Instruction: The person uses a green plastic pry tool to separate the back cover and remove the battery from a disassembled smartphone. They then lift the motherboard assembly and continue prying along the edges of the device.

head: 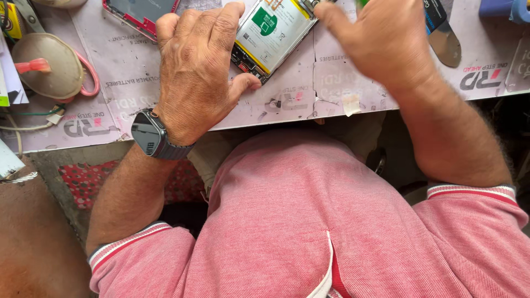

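An opened phone [271,34] lies back-up on the pale work mat [309,94], its silver battery with a green label showing. My left hand [196,66] rests on the phone's left edge, fingers over its top and thumb pressed at its lower corner. A dark smartwatch [150,135] is on that wrist. My right hand [381,41] hovers just right of the phone, blurred, fingers curled toward the phone's upper right corner. A bit of green shows above it; whether the hand holds it is unclear.
A red-framed phone part [141,14] lies at the top left. A beige dome-shaped object with a pink band [47,63] sits at the left. A metal spatula blade [444,44] lies at the upper right. The mat's front edge runs across the middle.
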